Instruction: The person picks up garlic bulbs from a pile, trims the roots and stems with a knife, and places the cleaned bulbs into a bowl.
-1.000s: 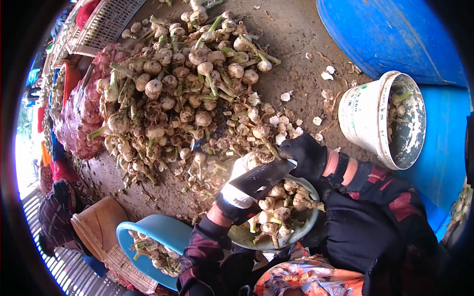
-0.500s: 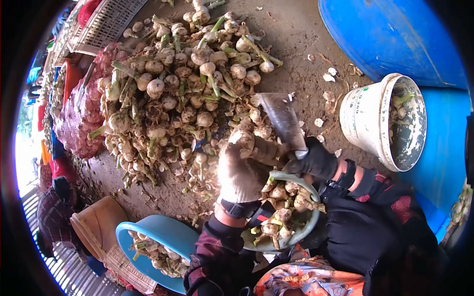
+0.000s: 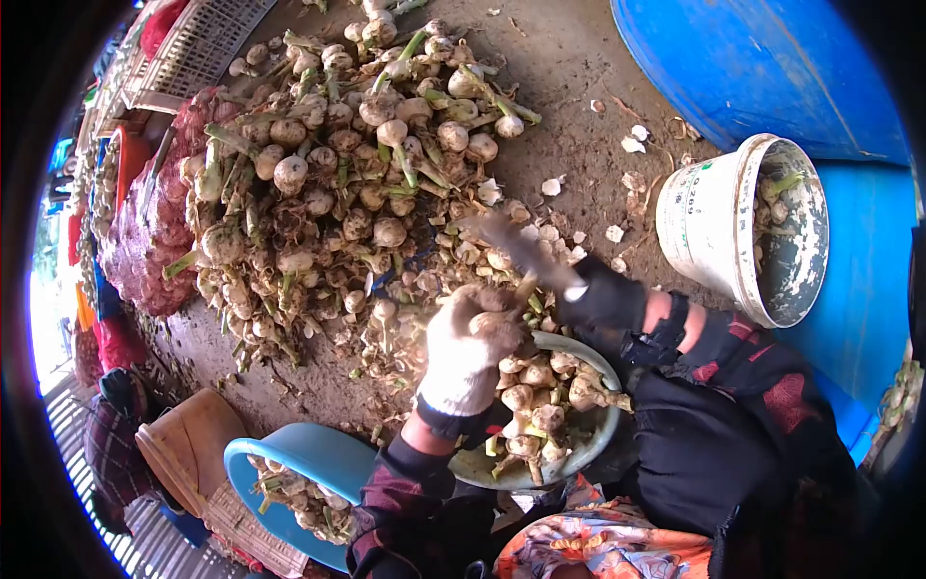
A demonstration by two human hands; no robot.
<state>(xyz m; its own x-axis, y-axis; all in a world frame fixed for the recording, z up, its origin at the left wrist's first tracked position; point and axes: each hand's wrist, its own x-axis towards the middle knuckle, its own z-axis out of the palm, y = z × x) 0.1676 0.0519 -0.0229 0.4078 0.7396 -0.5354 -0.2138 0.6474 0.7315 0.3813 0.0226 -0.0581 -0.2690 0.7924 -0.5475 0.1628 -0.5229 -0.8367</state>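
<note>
My left hand (image 3: 468, 352), in a white glove with brown, dirty fingers, is closed round a garlic bulb, mostly hidden by the fingers; its stem (image 3: 526, 289) points toward the blade. My right hand (image 3: 606, 297), in a black glove, grips the pale handle of a broad-bladed knife (image 3: 526, 253). The blade is smeared by motion and extends up and left, above the left hand. Just below both hands sits a basin (image 3: 614, 422) holding trimmed garlic bulbs (image 3: 548, 417). A large heap of garlic with stems (image 3: 328, 198) lies on the ground beyond.
A white bucket (image 3: 699, 227) lies tilted at right beside blue barrels (image 3: 772, 77). At lower left are a blue basin (image 3: 289, 449) of garlic, a tan bucket (image 3: 193, 444) and another person (image 3: 111, 434). Mesh sacks (image 3: 149, 236) and a crate (image 3: 203, 53) stand at upper left.
The knife and my right hand have lifted slightly away from the left hand, the blade swinging flatter to the left. My left hand has shifted a little down, still gripping the bulb.
</note>
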